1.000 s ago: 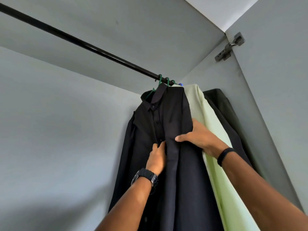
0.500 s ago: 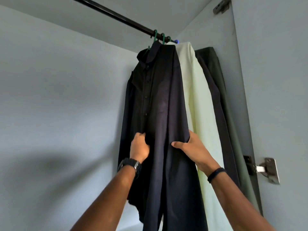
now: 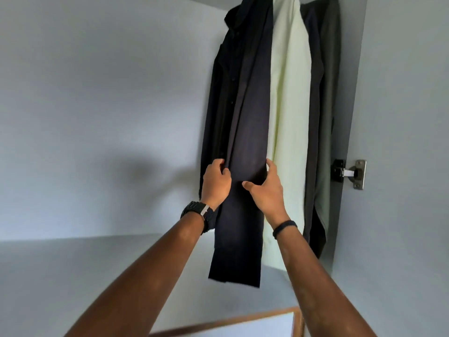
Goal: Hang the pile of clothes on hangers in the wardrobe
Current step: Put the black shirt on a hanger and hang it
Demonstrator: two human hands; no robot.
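Both arms reach up and forward into the wardrobe, where the left hand [image 3: 216,182] pinches the front edge of the dark shirt [image 3: 245,113] with curled fingers. The right hand [image 3: 266,188] grips the same shirt's right edge, thumb across the front. Right of the dark shirt hang a pale green shirt [image 3: 290,98] and an olive garment [image 3: 328,93], beside the door hinge [image 3: 349,172].

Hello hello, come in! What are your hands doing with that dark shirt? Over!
Left hand and right hand both pinching the dark shirt. Shirt hanging beside pale green shirt. Nothing in the way.
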